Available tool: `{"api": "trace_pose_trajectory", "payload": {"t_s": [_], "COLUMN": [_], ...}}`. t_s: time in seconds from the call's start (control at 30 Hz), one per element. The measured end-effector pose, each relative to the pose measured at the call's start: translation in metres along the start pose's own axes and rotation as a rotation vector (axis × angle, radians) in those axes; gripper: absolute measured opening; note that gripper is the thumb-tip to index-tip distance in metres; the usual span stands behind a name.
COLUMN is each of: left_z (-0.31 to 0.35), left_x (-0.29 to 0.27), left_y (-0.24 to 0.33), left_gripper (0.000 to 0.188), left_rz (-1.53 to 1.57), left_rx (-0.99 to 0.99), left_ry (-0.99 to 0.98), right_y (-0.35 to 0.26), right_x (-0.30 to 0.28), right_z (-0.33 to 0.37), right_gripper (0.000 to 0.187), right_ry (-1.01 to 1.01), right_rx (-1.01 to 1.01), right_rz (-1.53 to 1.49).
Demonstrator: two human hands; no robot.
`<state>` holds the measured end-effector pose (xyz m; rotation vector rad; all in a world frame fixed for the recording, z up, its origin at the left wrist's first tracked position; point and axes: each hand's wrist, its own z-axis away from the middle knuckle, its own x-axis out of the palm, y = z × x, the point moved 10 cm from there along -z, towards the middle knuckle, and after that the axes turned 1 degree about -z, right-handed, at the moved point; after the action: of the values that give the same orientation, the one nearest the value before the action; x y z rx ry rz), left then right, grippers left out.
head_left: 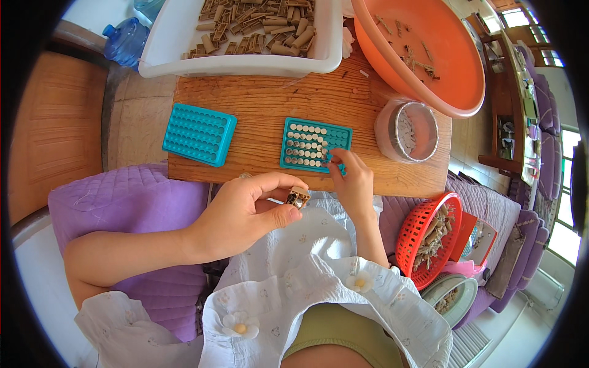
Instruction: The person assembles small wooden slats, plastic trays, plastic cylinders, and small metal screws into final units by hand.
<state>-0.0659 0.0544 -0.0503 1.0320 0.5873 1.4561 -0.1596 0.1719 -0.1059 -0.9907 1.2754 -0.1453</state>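
My left hand (257,208) is closed round a small tan plastic housing (298,197), whose end shows dark and shiny metal parts. Off to its right, my right hand (351,175) pinches thumb and forefinger together at the near right part of a teal tray (286,161). Whatever lies between those fingertips, if anything, is too small to make out. Several rows of round white discs (305,145) fill the tray's left part, some of them with darker centres. Farther left on the wooden table lies a teal tray stack (199,135) with rows of round pockets.
A white bin (300,66) of tan housings stands at the back, beside an orange basin (454,61) with small parts. A clear tub (406,132) holding white pieces is at the table's right. Below it, a red basket (408,245) of tan pieces rests on the purple seat.
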Motion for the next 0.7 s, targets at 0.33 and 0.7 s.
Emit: {"api": "trace_pose_trajectory", "payload": {"t_s": [0.33, 0.7], "left_z": [0.001, -0.005], "left_x": [-0.003, -0.009], "left_y": [-0.004, -0.014], "left_gripper": [0.03, 0.022], "left_rz": [0.105, 0.153], "left_rx": [-0.06, -0.128], "left_ry": [0.055, 0.068], "right_y": [-0.118, -0.076], "right_x": [-0.049, -0.027], "right_z": [0.038, 0.016], "right_gripper": [0.033, 0.021], "right_ry": [0.324, 0.154], "right_rx": [-0.486, -0.229], "right_rz": [-0.435, -0.516]}}
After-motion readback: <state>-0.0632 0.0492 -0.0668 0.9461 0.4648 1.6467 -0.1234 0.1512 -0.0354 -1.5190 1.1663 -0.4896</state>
